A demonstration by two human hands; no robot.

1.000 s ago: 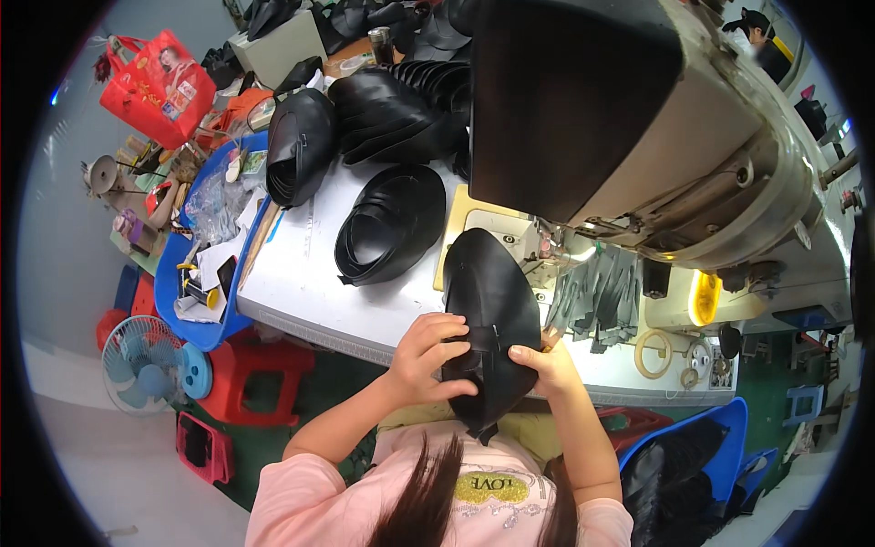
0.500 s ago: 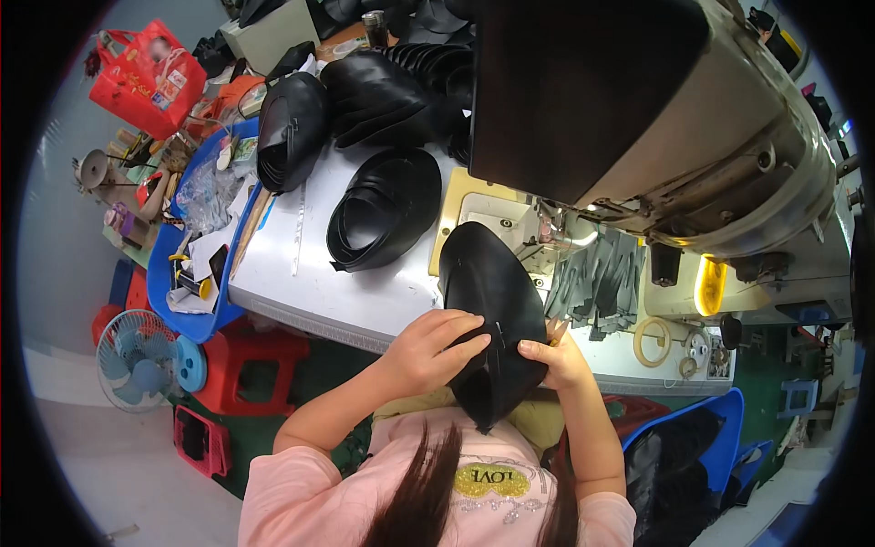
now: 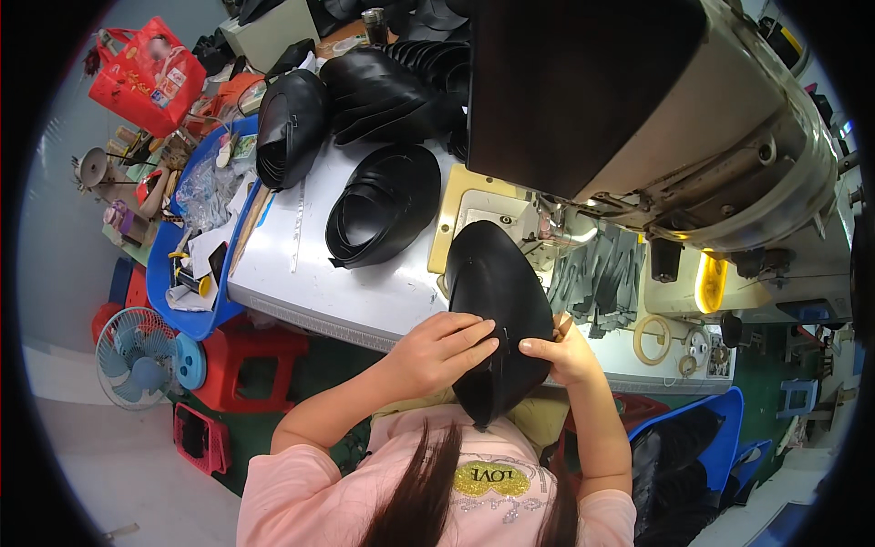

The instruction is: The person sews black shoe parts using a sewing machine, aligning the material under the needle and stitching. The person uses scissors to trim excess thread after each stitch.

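Between my two hands is a black leather shoe upper (image 3: pixel 499 283), curved and pointed at its far end, held up in front of the sewing machine (image 3: pixel 629 100). My left hand (image 3: pixel 442 351) grips its left side, fingertips lying over the seam in the middle. From the right, my right hand (image 3: pixel 558 354) pinches the edge, thumb on top and the other fingers partly hidden beneath. A small pale thread or mark shows near the seam. The machine's needle area (image 3: pixel 547 228) is just beyond the piece.
Nested black uppers (image 3: pixel 383 205) and further stacks (image 3: pixel 292 128) lie on the white table (image 3: pixel 319 296). Grey strips (image 3: pixel 602 278) hang right of the needle area. A blue tray (image 3: pixel 169 264) with clutter, a red stool (image 3: pixel 241 365) and a fan (image 3: pixel 141 356) are at left. A blue bin (image 3: pixel 734 419) stands lower right.
The upper has shifted slightly to the right together with both hands. My grip on it stays much the same.
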